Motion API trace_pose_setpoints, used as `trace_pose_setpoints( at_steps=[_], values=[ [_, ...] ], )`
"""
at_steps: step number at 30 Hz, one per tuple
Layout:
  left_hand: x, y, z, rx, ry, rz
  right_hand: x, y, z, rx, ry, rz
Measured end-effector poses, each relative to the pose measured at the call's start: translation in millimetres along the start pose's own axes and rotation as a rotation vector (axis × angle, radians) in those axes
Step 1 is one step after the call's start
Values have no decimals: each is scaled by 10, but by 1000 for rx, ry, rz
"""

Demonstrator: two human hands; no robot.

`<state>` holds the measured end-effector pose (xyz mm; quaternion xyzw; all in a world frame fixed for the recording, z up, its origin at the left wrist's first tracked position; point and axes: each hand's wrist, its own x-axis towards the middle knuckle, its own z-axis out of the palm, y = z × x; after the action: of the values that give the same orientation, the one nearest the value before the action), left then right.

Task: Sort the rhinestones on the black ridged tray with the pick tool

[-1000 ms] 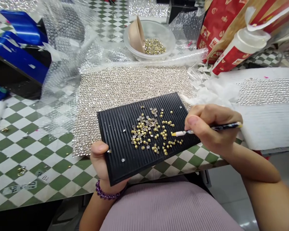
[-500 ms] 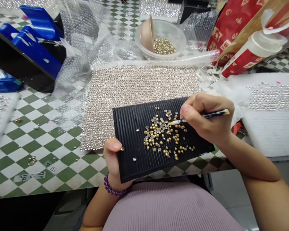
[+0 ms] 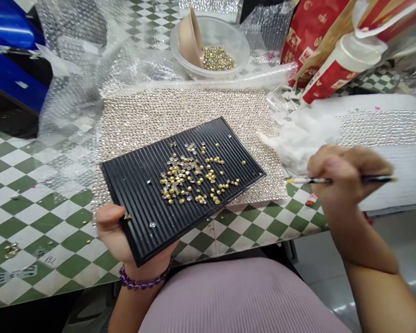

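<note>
My left hand [image 3: 116, 233] grips the lower left corner of a black ridged tray [image 3: 131, 180], thumb on top, other fingers underneath. Small gold and clear rhinestones [image 3: 190, 173] lie scattered over the tray's middle, with a few strays near its edges. To the right, clear of the tray, my right hand [image 3: 346, 173] is closed round a thin pen-like stick [image 3: 303, 181], its yellowish tip pointing left. Beneath the tray lies a sheet covered in rhinestones [image 3: 187, 106] on the checkered table [image 3: 69, 231].
Behind the sheet stands a translucent bowl [image 3: 241, 46] holding a beige cup [image 3: 190, 41] and more stones. Bubble wrap [image 3: 72, 55] is at the back left. A red-and-white cup [image 3: 345, 64], red bags and a white sheet with stone rows [image 3: 395, 157] are on the right.
My right hand has moved right with the stick, away from the stones. The tray in my left hand has shifted left and turned, its right end now higher. The view has shifted too.
</note>
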<state>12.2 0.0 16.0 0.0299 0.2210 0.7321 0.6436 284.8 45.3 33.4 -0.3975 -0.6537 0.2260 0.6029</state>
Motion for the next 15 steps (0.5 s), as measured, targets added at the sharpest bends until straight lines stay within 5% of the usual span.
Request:
trace_pose_setpoints(
  at_steps=[6, 15],
  values=[
    [12, -52, 62, 103, 150, 6, -407, 269, -201, -157, -170, -44],
    [41, -53, 22, 210, 174, 46, -391, 181, -174, -236, -332, -80]
  ],
)
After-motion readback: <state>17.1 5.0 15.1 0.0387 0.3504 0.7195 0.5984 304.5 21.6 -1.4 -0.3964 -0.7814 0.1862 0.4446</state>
